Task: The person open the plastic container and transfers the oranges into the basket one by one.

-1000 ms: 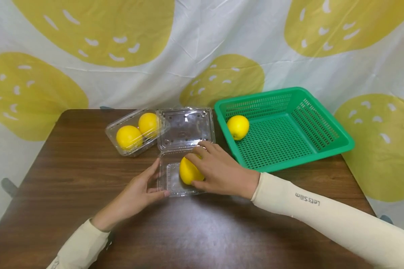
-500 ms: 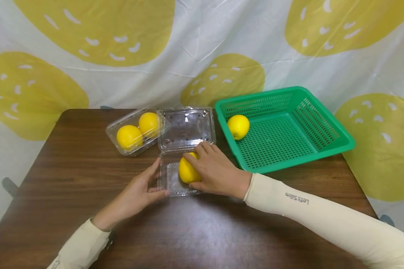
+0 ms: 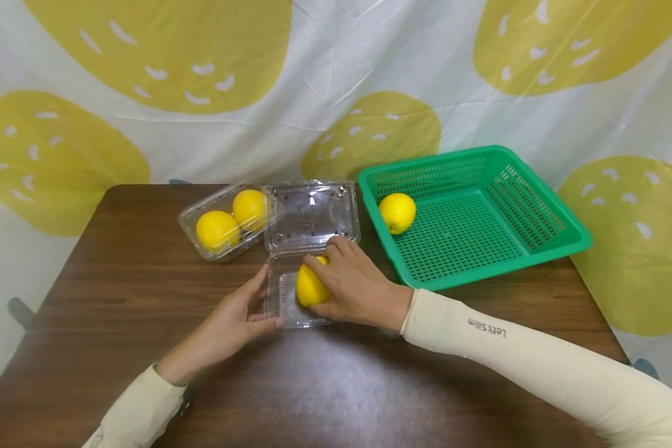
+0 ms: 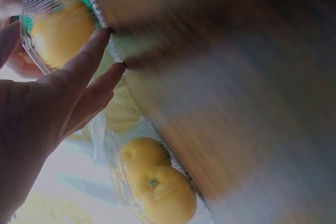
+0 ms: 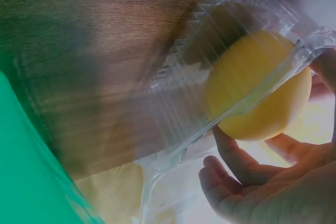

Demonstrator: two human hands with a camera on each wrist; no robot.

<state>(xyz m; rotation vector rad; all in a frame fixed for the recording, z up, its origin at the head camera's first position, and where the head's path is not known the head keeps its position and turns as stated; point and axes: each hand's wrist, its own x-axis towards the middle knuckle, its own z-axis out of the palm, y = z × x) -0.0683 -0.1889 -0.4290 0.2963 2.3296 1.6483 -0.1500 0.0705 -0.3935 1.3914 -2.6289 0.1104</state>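
A clear plastic clamshell box (image 3: 282, 298) lies open on the table, its lid (image 3: 312, 214) folded back. Inside its base is a yellow-skinned orange (image 3: 312, 285), right of the middle. My right hand (image 3: 364, 286) grips this orange from the right; in the right wrist view the orange (image 5: 252, 87) shows through the clear wall, fingertips against its lower side. My left hand (image 3: 232, 323) touches the box's left side with nearly straight fingers, its thumb along the front edge. In the left wrist view two fingertips (image 4: 116, 69) press the box's outer wall.
A closed clear box (image 3: 204, 250) with two oranges stands at the back left, beside the open lid. A green slotted basket (image 3: 481, 274) at the right holds one orange (image 3: 397, 213) against its left wall. A patterned cloth (image 3: 336, 56) hangs behind the table (image 3: 325, 398).
My right hand has shifted slightly left, and the orange in it has moved a little left inside the box. The left hand stays where it was.
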